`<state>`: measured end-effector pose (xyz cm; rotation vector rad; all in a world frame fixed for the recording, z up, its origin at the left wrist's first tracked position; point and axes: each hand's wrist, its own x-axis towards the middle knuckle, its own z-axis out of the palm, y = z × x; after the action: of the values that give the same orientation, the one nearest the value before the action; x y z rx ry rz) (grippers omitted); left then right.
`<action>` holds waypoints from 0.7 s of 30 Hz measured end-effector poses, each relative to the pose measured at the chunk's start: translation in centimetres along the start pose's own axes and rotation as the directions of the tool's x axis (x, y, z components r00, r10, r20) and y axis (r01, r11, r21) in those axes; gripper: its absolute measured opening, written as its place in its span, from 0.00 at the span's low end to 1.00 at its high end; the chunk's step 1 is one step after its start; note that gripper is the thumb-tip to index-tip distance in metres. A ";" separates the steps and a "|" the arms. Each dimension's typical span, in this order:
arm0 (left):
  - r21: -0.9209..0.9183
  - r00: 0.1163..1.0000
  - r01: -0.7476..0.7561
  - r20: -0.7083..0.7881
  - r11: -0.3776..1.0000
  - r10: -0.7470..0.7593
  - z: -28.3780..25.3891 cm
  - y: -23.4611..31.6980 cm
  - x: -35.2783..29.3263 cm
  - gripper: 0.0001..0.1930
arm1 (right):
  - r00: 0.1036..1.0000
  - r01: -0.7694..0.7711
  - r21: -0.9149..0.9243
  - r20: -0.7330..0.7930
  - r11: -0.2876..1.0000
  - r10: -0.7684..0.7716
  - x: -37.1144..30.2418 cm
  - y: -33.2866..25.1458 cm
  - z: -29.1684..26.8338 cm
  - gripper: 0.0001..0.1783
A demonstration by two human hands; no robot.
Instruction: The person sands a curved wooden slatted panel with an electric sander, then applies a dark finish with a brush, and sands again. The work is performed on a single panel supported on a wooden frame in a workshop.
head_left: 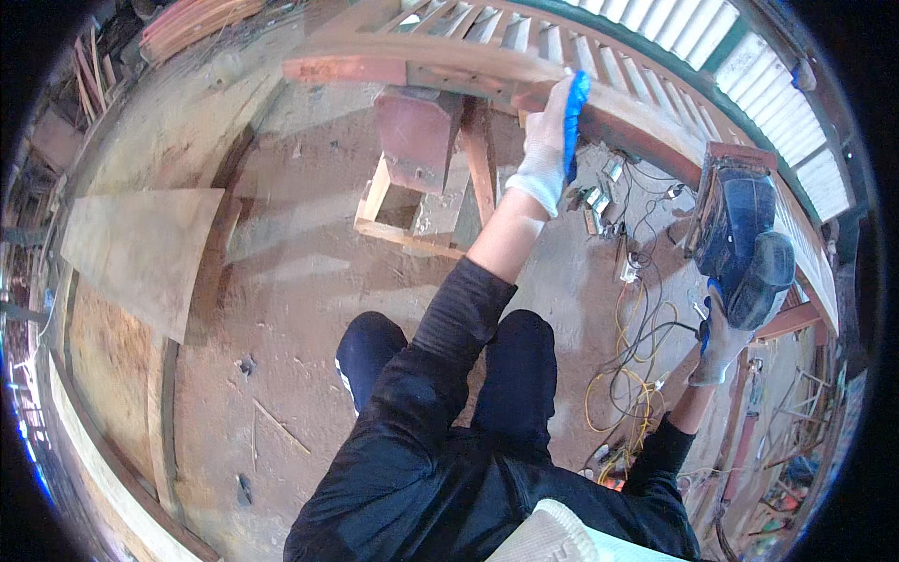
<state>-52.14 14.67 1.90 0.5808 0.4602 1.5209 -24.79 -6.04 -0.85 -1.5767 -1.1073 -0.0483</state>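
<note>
My right hand [723,342], in a white glove with blue coating, is closed round the rear handle of a dark blue belt sander [744,220]. The sander rests at the right on a long slatted wooden frame [449,58], which spans the far side. My left hand [554,140], gloved the same way, grips the near rail of that frame, around its middle. Its fingertips are partly hidden behind the rail. Under the frame's left part stands a wooden support [417,140] with a reddish-brown block on top.
Yellow and black cables [632,375] lie tangled on the floor between my legs and the sander. Small loose parts [596,201] are scattered beneath the frame. A thin board [140,253] leans over larger panels at the left. Corrugated sheeting [787,94] stands behind the frame.
</note>
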 end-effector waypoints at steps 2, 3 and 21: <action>0.093 1.000 -0.012 0.026 0.996 0.009 -1.3 -0.3 -0.3 0.23 | 0.981 0.183 -0.070 -0.047 0.981 -0.186 -0.6 -1.2 1.4 0.35; 0.078 0.992 -0.049 0.121 0.996 0.039 -2.3 -0.4 -0.7 0.24 | 0.986 0.167 -0.065 -0.015 0.984 -0.168 -0.8 -1.2 1.8 0.37; 0.311 0.753 -0.651 0.154 0.692 0.639 -4.6 9.3 -12.7 0.57 | 0.760 0.638 -0.413 0.473 0.650 -0.445 -7.7 -20.9 15.2 0.29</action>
<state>-62.43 1.95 3.10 1.1381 0.5336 2.1202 -50.53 -0.83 5.16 -1.7178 -1.9651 -0.5924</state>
